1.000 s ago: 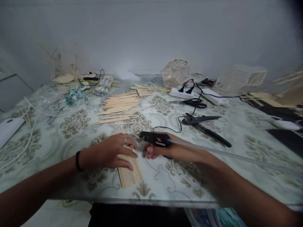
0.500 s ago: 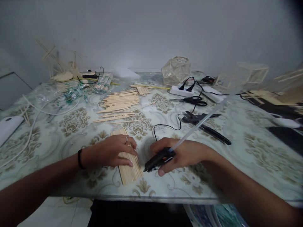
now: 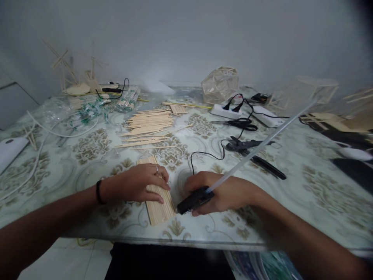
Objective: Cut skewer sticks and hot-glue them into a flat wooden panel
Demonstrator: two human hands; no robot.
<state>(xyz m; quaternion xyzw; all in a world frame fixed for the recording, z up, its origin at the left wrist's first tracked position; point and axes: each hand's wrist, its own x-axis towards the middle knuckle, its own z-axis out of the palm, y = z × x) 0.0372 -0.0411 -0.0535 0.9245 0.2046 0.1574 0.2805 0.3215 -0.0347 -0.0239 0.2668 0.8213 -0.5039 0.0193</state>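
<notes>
My left hand (image 3: 148, 182) lies over a flat panel of light wooden sticks (image 3: 160, 214) set side by side on the table. Its fingers are spread across the panel, and their tips reach toward the right edge. Wrapped in my right hand (image 3: 224, 190) is a small black hot glue gun (image 3: 194, 201). The gun's nozzle points left and is at or very near the panel's lower right edge; contact cannot be made out. A long translucent glue stick (image 3: 256, 151) sticks out of its back, up and to the right.
Beyond the panel lies a pile of loose sticks (image 3: 150, 123). Scissors (image 3: 240, 123), black-handled pliers (image 3: 262, 163) and a power strip (image 3: 225, 111) are to the right. The gun's cord (image 3: 206, 153) runs across the tablecloth. Stick-built frames (image 3: 220, 84) stand at the back.
The glue gun has tilted slightly in my right hand, its nozzle shifting a little closer to the panel's edge. My left hand stays on the panel. The view has shifted slightly.
</notes>
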